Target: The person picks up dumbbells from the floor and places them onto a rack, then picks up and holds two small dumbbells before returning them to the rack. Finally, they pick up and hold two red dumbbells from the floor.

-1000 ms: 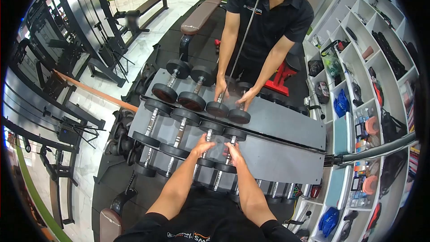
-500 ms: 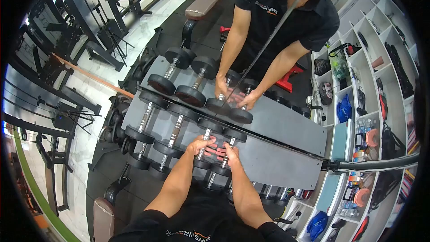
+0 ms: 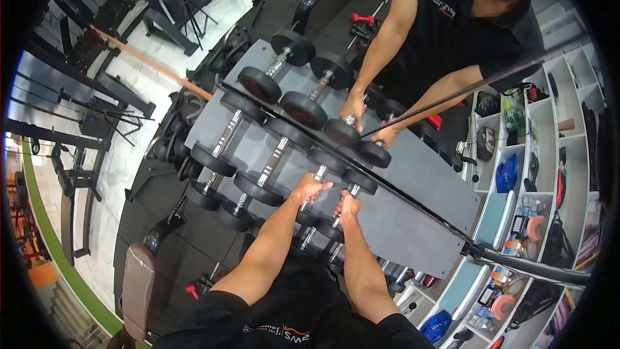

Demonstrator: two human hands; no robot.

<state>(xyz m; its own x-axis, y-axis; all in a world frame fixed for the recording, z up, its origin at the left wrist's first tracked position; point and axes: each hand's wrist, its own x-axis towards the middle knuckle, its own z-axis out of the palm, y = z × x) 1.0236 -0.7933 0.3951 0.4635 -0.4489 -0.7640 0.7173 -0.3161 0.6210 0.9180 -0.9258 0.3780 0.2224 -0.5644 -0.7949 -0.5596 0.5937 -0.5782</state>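
My left hand is closed around the chrome handle of a black dumbbell. Just to its right, my right hand grips the handle of another black dumbbell. Both dumbbells are on the upper grey shelf of a rack, side by side. Two larger dumbbells stand to the left, one with its handle beside my left arm and one farther left. The mirror behind the shelf reflects both hands and the dumbbells.
More dumbbells sit on a lower tier nearer my body. A brown padded bench stands at the lower left, with small red dumbbells on the floor. White shelving with bags and bottles is at the right.
My fingers, spread beside the handles before, are now wrapped round them. The view has turned and shifted, so the rack and its reflection appear at a different angle.
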